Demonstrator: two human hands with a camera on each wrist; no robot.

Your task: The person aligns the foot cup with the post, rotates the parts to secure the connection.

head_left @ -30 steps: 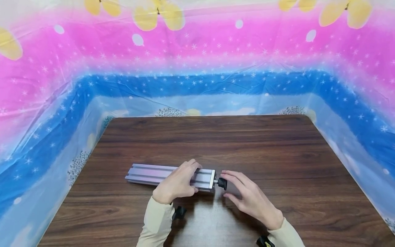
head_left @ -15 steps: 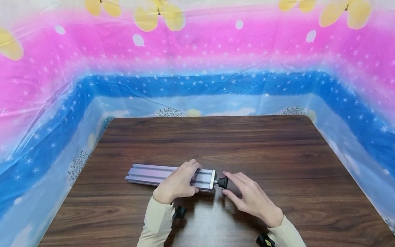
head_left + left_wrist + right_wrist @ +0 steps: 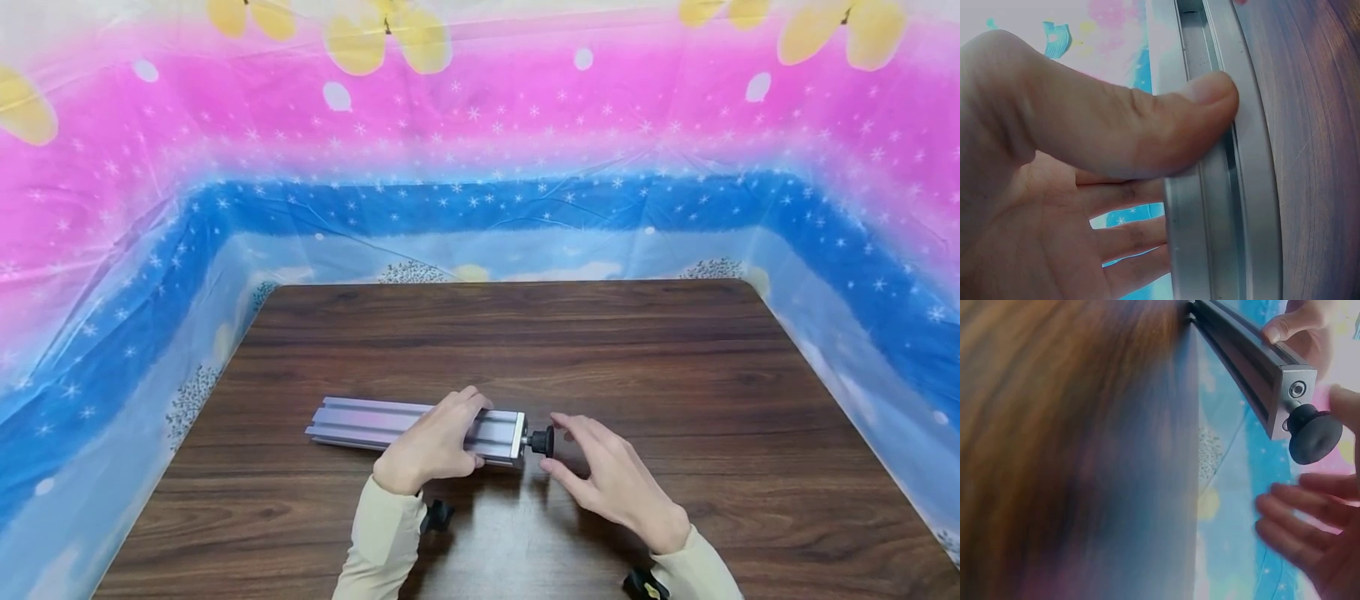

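A silver aluminium profile [image 3: 371, 419] with slots along its length lies across the table. My left hand [image 3: 433, 446] grips it near its right end, thumb on the near side and fingers over the far side. In the left wrist view the thumb [image 3: 1147, 134] presses along the slotted face. From the profile's end plate [image 3: 1279, 414] a black round knob [image 3: 542, 442] sticks out on a short metal shaft. My right hand [image 3: 611, 471] is around the knob with thumb and fingers spread; the right wrist view shows a gap between them and the knob.
The dark wood table [image 3: 525, 333] carries the profile near its front middle. A pink and blue patterned cloth [image 3: 480, 150] hangs behind it and down both sides. Black wrist-worn devices show by the left sleeve [image 3: 382, 529] and the right sleeve [image 3: 697, 571].
My right fingers came in closer round the knob, then spread and drew slightly back from it. The knob sits at a slightly different angle. My left hand and the profile stay put.
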